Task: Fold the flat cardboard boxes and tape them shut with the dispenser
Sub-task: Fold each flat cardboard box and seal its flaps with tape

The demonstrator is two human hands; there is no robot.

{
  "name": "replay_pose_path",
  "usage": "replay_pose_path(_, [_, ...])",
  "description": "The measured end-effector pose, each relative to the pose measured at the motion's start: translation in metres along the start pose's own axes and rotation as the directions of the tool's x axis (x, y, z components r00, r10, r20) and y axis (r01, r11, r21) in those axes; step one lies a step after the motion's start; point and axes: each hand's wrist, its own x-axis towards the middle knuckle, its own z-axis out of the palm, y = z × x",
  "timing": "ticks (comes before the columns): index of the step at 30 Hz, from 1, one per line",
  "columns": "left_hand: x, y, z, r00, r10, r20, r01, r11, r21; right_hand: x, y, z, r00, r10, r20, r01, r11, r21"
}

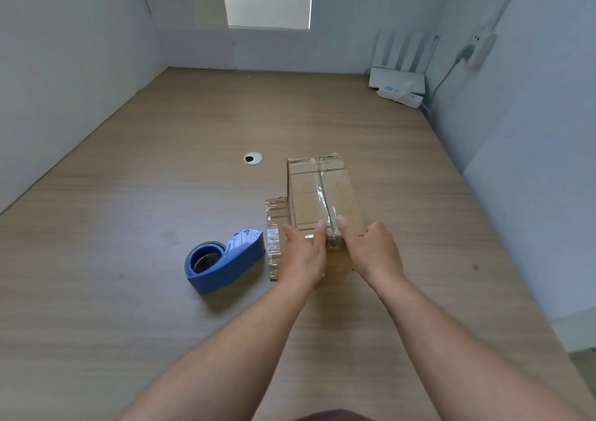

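Because both hands press on the near end of the box, the risk here is in the tape, not in the grip. Going from the left: the blue tape dispenser point(225, 261) lies on its side on the desk point(129, 194), free, just beside a flat cardboard piece point(274, 236) with shiny tape strips on it. The left hand point(303, 253) rests next on the folded box point(322, 201), fingers mostly straight and pressing on the near top edge; it holds nothing. The right hand point(371, 249) does the same on the other side of the seam, with its thumb on the top.

If they press unevenly, the tape end could wrinkle or lift from the near face, and the flaps could spring open (the cardboard looks light and a little crushed at the corners). The box stands right of the desk's middle, brown, closed, with one clear tape strip point(324, 191) running along its top seam, already a bit creased.
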Motion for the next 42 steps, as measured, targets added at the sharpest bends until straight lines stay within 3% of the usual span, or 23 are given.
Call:
replay_pose_path(3, [-0.003,0.002,0.003,0.996,-0.001,-0.088,0.005,0.999,0.047,-0.005,-0.005,0.002,0.999,-0.035,-0.026,0.031,0.99,-0.141])
replay_pose_path(7, [0.005,-0.003,0.0,0.984,0.026,-0.175,-0.022,0.999,0.023,0.008,-0.001,-0.011,0.994,-0.098,0.055,0.1,0.995,-0.018])
replay_pose_path(12, [0.012,-0.013,-0.012,0.987,0.12,-0.105,-0.115,0.992,0.052,0.017,0.006,-0.027,0.964,-0.232,0.131,0.239,0.97,-0.044])
replay_pose_path(14, [0.012,-0.017,-0.021,0.977,0.213,0.023,-0.213,0.957,0.198,0.019,0.009,-0.037,0.93,-0.282,0.234,0.317,0.94,-0.128])
replay_pose_path(16, [0.015,-0.02,-0.029,0.963,0.243,0.113,-0.268,0.857,0.44,0.02,0.007,-0.043,0.891,-0.323,0.319,0.427,0.837,-0.343])
replay_pose_path(18, [0.019,-0.021,-0.032,0.958,0.263,0.117,-0.278,0.74,0.613,0.022,0.003,-0.043,0.858,-0.387,0.337,0.512,0.688,-0.514])
replay_pose_path(20, [0.02,-0.02,-0.034,0.95,0.296,0.102,-0.286,0.69,0.664,0.022,0.0,-0.041,0.828,-0.452,0.331,0.558,0.62,-0.552])
replay_pose_path(23, [0.026,-0.025,-0.041,0.944,0.289,0.158,-0.327,0.768,0.551,0.025,0.008,-0.043,0.777,-0.508,0.372,0.63,0.628,-0.457])
replay_pose_path(26, [0.031,-0.036,-0.054,0.91,0.295,0.293,-0.38,0.875,0.3,0.026,0.013,-0.049,0.73,-0.529,0.433,0.678,0.642,-0.358])
replay_pose_path(29, [0.034,-0.046,-0.054,0.896,0.289,0.337,-0.327,0.943,0.061,0.024,0.016,-0.052,0.724,-0.534,0.438,0.676,0.678,-0.291])
replay_pose_path(31, [0.031,-0.047,-0.05,0.918,0.283,0.278,-0.253,0.957,-0.141,0.023,0.021,-0.052,0.738,-0.516,0.435,0.648,0.723,-0.24])
replay_pose_path(33, [0.026,-0.044,-0.047,0.96,0.271,0.065,-0.251,0.942,-0.221,0.021,0.028,-0.049,0.764,-0.483,0.428,0.605,0.767,-0.214])
replay_pose_path(35, [0.017,-0.038,-0.044,0.95,0.262,-0.168,-0.281,0.954,-0.103,0.016,0.031,-0.046,0.83,-0.444,0.338,0.525,0.827,-0.2])
replay_pose_path(37, [0.009,-0.032,-0.042,0.896,0.336,-0.291,-0.337,0.94,0.048,0.011,0.031,-0.044,0.884,-0.425,0.194,0.453,0.882,-0.131])
replay_pose_path(39, [0.006,-0.029,-0.042,0.859,0.394,-0.327,-0.369,0.919,0.138,0.008,0.027,-0.044,0.898,-0.426,0.113,0.435,0.897,-0.075])
replay_pose_path(42, [0.005,-0.027,-0.043,0.875,0.378,-0.302,-0.326,0.922,0.209,0.007,0.021,-0.042,0.897,-0.42,0.142,0.434,0.896,-0.096])
